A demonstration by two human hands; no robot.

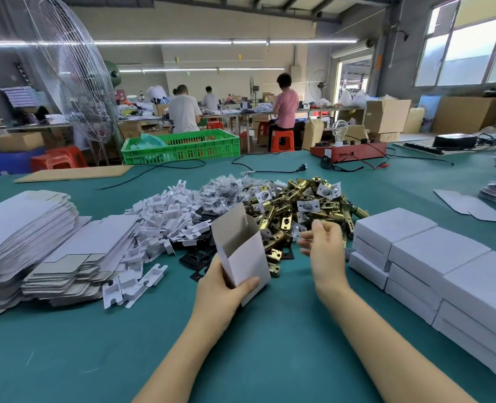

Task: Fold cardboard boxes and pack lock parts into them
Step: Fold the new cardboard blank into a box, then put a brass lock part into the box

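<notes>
- Left hand (222,289) grips a small white cardboard box (241,251) near its bottom, thumb across the front, box tilted with its top flap open.
- Right hand (325,245) hangs just right of the box, over the near edge of the parts pile, fingers loosely curled. Might be pinching something tiny, but it's too blurry, so I can't tell.
- Right behind the hands: a heap of brass latch bolts (299,205) on the green surface (270,344), with black plates (194,257) at its near-left edge.
- Left of that, a pile of white plastic inserts (165,225), bagged bits (226,187) further back.
- Far left: stacks of flat box blanks (22,237).
- Right side: closed white boxes (433,266) stacked in rows.
</notes>
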